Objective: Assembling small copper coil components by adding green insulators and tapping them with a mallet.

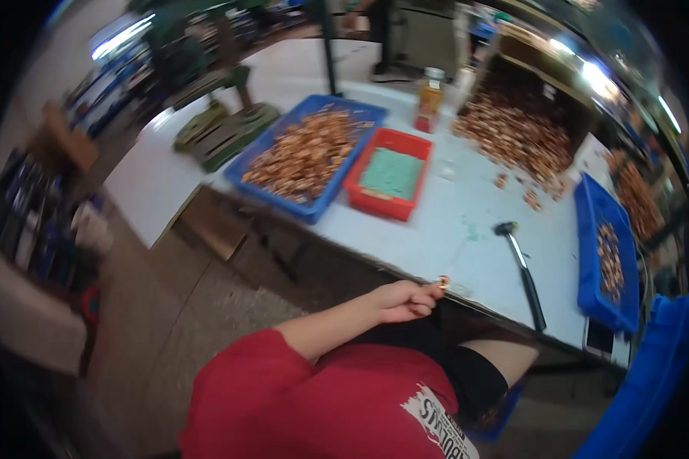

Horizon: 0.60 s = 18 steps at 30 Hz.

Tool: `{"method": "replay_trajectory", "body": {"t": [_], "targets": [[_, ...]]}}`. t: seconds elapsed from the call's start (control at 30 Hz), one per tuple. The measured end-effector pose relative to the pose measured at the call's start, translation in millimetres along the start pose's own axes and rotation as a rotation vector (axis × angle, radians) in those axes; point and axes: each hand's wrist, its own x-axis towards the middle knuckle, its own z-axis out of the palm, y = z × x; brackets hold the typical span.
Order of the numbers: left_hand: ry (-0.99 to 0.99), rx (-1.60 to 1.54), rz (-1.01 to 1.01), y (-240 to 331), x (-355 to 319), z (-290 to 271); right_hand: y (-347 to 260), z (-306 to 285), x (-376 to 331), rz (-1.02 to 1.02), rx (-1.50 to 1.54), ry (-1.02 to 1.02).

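A small copper-coloured ring-shaped part (443, 282) is pinched between the fingertips of the left hand (406, 300), which is curled around it at the near edge of the pale worktable (444, 222). The forearm comes in from the lower edge, above a red shirt (321, 405). The right hand cannot be seen.

A hammer (522, 271) with a dark handle is laid on the table just right of the held part, its head pointing to the far side. Further back, a red tray (391, 183) with a green pad inside is set beside a large blue bin (310, 153) filled with copper-coloured parts, to its left. A heap of the same parts (513, 134) is spilled from a cardboard box at the far right. Another blue bin (606, 256) with a few parts is placed at the right edge. An amber bottle (430, 98) is stood behind the red tray.
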Motion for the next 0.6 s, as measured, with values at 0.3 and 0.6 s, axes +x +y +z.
{"method": "replay_trajectory", "body": {"t": [0.3, 0.6], "targets": [[0.033, -0.032, 0.034, -22, 9, -2, 8, 78, 217, -1.259, 0.586, -1.392], [-0.027, 0.087, -0.025, -44, 11, 23, 95, 409, 70, -0.761, -0.293, -0.492]]}}
